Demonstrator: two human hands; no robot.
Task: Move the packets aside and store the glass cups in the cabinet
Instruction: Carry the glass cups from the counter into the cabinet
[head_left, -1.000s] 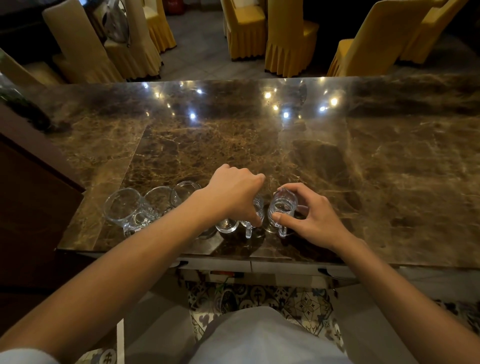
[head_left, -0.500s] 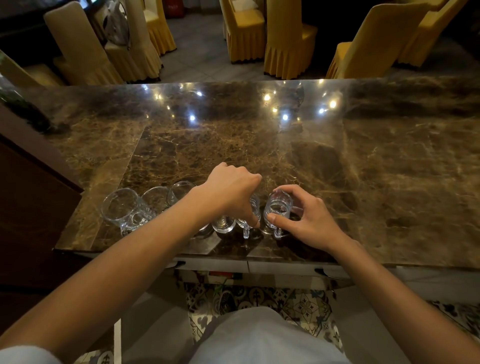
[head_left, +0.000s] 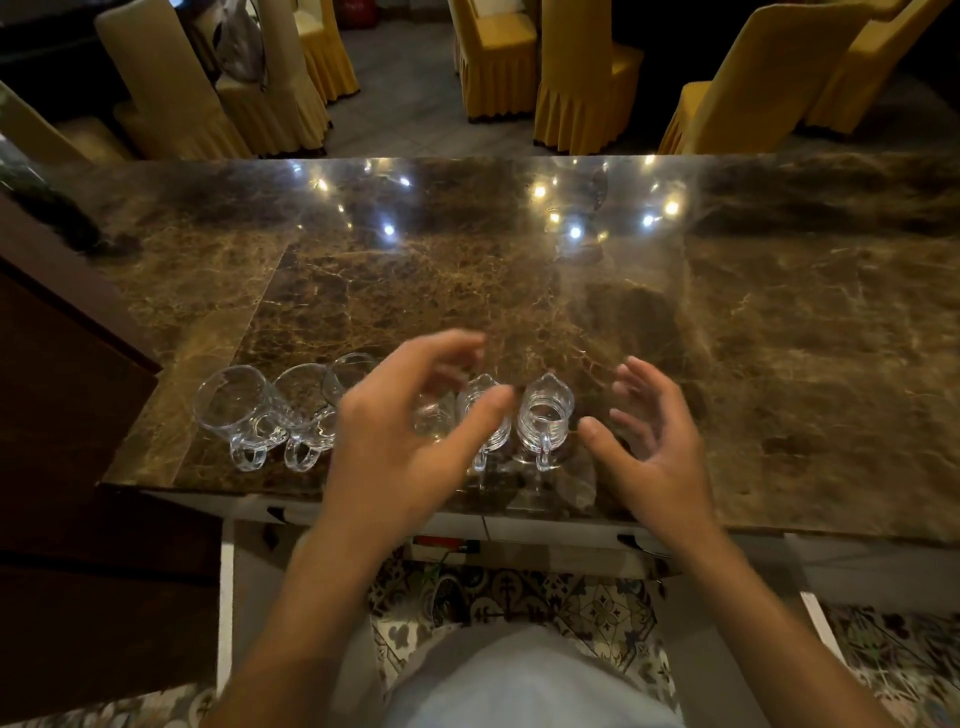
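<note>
Restaurant or banquet dining room, seen from behind a service counter. Polished brown marble counter (head_left: 779, 364) with ceiling light reflections (head_left: 574, 231). Beyond it, dining chairs in pleated skirted covers: yellow-covered chairs (head_left: 587, 78) and beige-covered chairs (head_left: 171, 88) on a grey tiled floor. Row of handled glass cups (head_left: 234, 410) at the counter's near edge. Dark wood unit (head_left: 78, 415) at left, patterned floor tiles (head_left: 597, 608) underfoot.

The left hand (head_left: 395, 441) and right hand (head_left: 654, 447) are bare, the forearms (head_left: 291, 623) uncovered. At six o'clock, a pale grey-white garment (head_left: 519, 686) shows between them.
</note>
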